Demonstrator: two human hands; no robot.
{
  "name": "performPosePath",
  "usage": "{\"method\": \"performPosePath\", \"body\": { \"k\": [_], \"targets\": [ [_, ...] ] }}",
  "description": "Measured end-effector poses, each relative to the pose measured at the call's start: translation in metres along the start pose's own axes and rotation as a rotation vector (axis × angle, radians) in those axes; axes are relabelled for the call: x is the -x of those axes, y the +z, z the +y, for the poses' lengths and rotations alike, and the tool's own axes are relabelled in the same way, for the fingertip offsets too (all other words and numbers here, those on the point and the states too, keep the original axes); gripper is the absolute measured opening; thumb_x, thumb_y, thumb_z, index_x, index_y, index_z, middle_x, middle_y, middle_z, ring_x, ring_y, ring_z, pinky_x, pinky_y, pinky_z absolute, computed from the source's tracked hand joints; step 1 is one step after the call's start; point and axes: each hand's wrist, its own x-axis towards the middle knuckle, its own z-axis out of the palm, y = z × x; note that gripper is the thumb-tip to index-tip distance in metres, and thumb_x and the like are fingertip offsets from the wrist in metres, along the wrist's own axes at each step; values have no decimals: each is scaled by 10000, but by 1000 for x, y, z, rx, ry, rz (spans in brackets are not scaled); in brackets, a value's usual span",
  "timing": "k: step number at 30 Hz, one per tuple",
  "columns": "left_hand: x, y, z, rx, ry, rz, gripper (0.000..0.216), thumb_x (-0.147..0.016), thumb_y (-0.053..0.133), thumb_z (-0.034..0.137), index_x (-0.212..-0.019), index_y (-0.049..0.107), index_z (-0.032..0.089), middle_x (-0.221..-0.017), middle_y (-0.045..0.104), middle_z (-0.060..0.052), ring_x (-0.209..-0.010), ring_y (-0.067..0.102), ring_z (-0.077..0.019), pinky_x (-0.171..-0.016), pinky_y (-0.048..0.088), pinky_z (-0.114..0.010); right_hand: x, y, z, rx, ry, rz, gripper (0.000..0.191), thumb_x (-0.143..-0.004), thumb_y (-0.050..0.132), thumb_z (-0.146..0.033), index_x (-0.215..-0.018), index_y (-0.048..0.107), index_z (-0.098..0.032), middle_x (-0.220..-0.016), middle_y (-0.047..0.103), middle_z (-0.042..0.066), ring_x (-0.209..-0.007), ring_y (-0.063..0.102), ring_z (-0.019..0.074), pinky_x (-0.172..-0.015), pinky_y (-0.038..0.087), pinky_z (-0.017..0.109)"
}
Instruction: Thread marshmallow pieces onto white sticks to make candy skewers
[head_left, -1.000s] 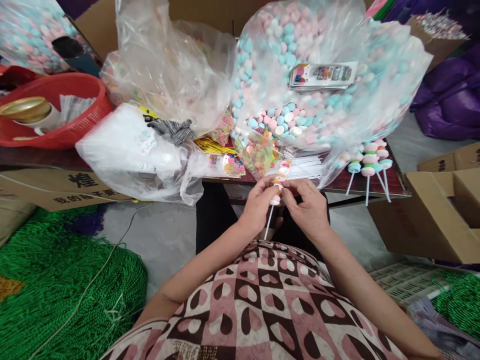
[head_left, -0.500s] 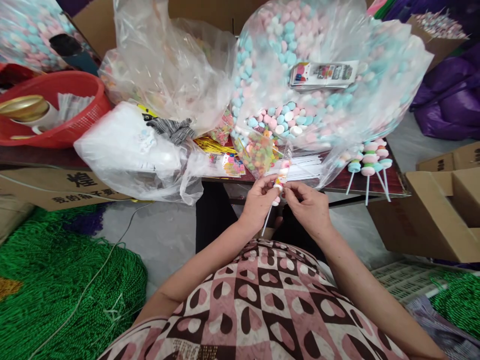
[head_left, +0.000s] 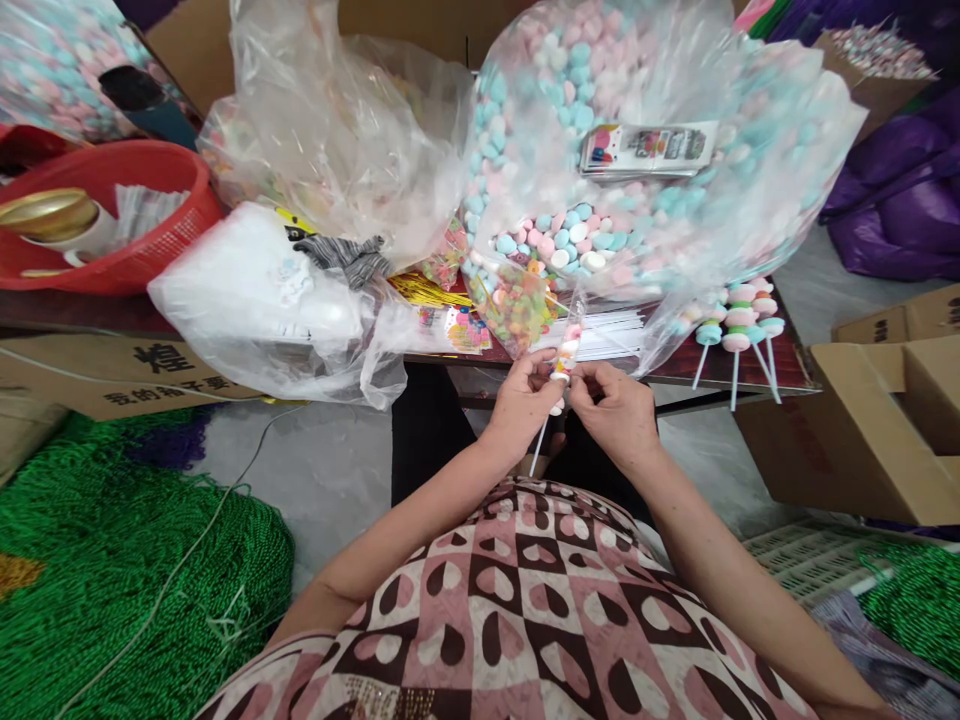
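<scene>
Both my hands meet at the table's front edge around a candy skewer [head_left: 564, 357], a white stick with pastel sweets stacked on it and a clear wrapper at its top. My left hand [head_left: 523, 403] pinches the stick below the sweets. My right hand [head_left: 615, 412] pinches the skewer from the right with fingertips closed. Just behind stands a big clear bag of pink, blue and white candies [head_left: 600, 180], and a small bag of mixed coloured sweets [head_left: 514, 305] lies close to my fingers.
Finished skewers [head_left: 739, 325] lie at the table's right edge beside white sticks [head_left: 611, 335]. A card stack [head_left: 649, 150] rests on the candy bag. A red basket [head_left: 112, 215] and white bag [head_left: 255, 300] sit left, cardboard boxes [head_left: 877, 420] right, green cord [head_left: 112, 560] on the floor.
The hands and skewer have shifted slightly up and toward the table edge; the fingers have worked along the skewer. Everything else stays put.
</scene>
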Motion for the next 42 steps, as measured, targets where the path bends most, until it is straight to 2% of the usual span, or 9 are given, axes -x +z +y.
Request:
{"method": "performPosePath", "body": {
  "k": [3, 10, 13, 17, 22, 26, 31, 38, 42],
  "targets": [
    [0, 1, 1, -16, -52, -17, 330, -716, 653, 114, -1041, 648, 173, -853, 620, 8, -632, 534, -68, -592, 412, -194, 1, 0, 1, 44, -59, 1, 117, -785, 532, -207, -762, 646, -204, -689, 700, 22, -578, 628, 159, -593, 479, 267],
    [-1, 0, -8, 74, -65, -44, 305, -741, 627, 135, -1044, 639, 172, -795, 589, 29, -588, 501, -51, -567, 397, -186, 7, -3, -2, 103, -165, 11, 117, -785, 508, -167, -716, 591, -212, -652, 671, 11, -586, 626, 154, -600, 471, 258],
    [1, -2, -4, 244, -177, -177, 314, -731, 631, 143, -1043, 656, 164, -823, 625, 6, -612, 519, -59, -597, 420, -190, 6, -7, -2, 29, -122, -10, 102, -778, 517, -172, -729, 599, -210, -655, 666, 5, -567, 612, 147, -598, 474, 260],
    [6, -8, 5, 445, -330, -311, 313, -719, 643, 153, -1032, 659, 151, -857, 662, -33, -720, 612, -116, -706, 497, -253, 1, -12, 0, -107, 49, 66, 89, -802, 542, -227, -770, 622, -204, -680, 674, 3, -563, 602, 141, -587, 480, 263],
    [8, -12, 4, 470, -397, -414, 235, -794, 641, 247, -1013, 620, 166, -758, 637, -11, -619, 634, -126, -588, 496, -244, -2, -13, -1, -131, 54, 80, 86, -808, 559, -229, -780, 633, -195, -685, 675, 4, -572, 597, 134, -593, 476, 257],
    [7, -11, 3, 488, -389, -374, 252, -791, 653, 227, -1031, 591, 179, -716, 619, 16, -543, 607, -102, -510, 459, -214, 1, -11, -1, -83, -38, 34, 103, -809, 543, -220, -767, 633, -192, -681, 673, 16, -571, 600, 138, -582, 464, 256],
    [10, -5, 8, 445, -356, -231, 383, -718, 664, 152, -1094, 592, 153, -650, 597, 45, -447, 523, -65, -425, 375, -190, 5, -8, 1, -43, -118, 1, 108, -796, 518, -195, -753, 617, -199, -683, 675, 20, -580, 604, 142, -586, 463, 255],
    [13, -4, 4, 297, -217, -124, 480, -699, 671, 186, -1169, 613, 113, -618, 581, 47, -442, 451, -46, -423, 322, -188, 11, -8, 2, -141, -62, -49, 90, -792, 532, -179, -777, 619, -198, -695, 671, 10, -584, 600, 138, -604, 478, 257],
    [11, -5, -1, 90, -113, -74, 469, -740, 678, 234, -1200, 618, 164, -654, 571, 52, -493, 470, -52, -449, 336, -189, 9, -10, 0, -151, -5, 42, 119, -850, 534, -230, -883, 642, -191, -738, 676, 17, -605, 603, 142, -622, 486, 264]
  ]
}}
